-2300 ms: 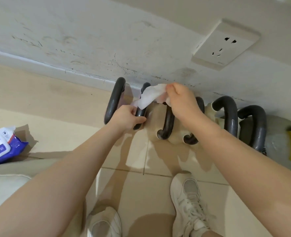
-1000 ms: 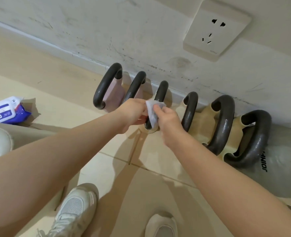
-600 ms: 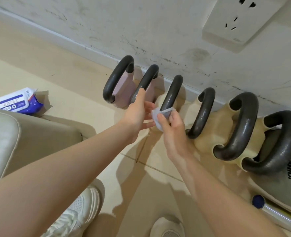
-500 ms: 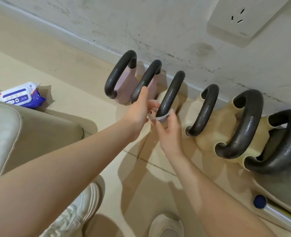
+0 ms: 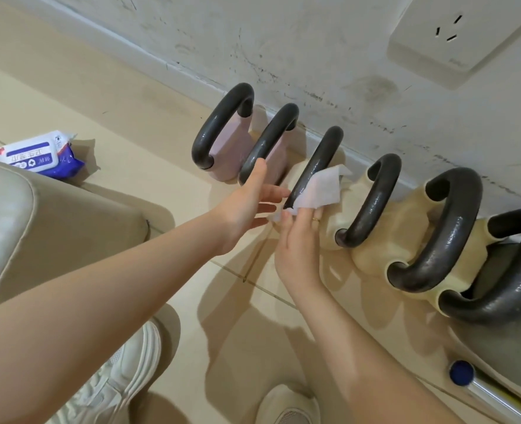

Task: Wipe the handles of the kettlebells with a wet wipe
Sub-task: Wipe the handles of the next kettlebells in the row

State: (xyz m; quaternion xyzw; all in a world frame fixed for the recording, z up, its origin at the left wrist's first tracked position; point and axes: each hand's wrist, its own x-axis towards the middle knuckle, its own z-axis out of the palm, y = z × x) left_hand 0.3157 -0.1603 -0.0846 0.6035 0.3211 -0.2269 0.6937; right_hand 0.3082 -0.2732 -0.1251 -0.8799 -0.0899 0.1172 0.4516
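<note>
Beige tiled floor [image 5: 124,175] under a scuffed white wall [image 5: 283,41], a row of kettlebells lined along the skirting. Far left on the tiles, well apart from the work: blue-and-white soft pack of wipes [image 5: 37,156], behind a pale cushioned seat edge [image 5: 39,215]. Then two dark rounded handles on pink bells [image 5: 219,122], glossy as if damp, so probably done already. Next, left hand [image 5: 242,206], fingers straight and spread, grasping nothing, index tip touching or just beside the second handle. Beside it, third dark handle [image 5: 317,160] on a cream bell, long axis running diagonally from near-left up toward the wall at far-right. Draped over its near end: white wet wipe [image 5: 317,189], pinched at the lower edge by right hand [image 5: 297,249], thumb and fingers curled on the cloth. Step in hand, judged so: wiping the third handle. Next move likely calls for closing the wipe round the bar and sliding along that diagonal. Three dark handles further right not yet reached.
</note>
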